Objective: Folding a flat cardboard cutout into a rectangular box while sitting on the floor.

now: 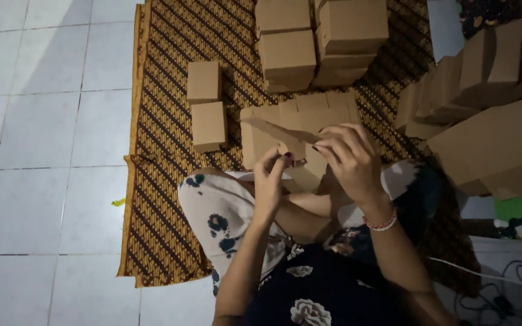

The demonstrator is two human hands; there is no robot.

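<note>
Over the patterned mat (164, 181), both hands grasp a flat cardboard piece (273, 130): left hand (270, 181) pinching its near edge, right hand (348, 160) gripping the right end. Two small folded boxes (205, 105) sit left; stacked boxes (318, 42) stand far beyond.

mat (164, 121) centre, on floor (31, 121) | two boxes (205, 105) upper centre-left on mat | stack (318, 42) top centre | flat cardboard (490, 139) right | hands (315, 163) mid-frame
</note>
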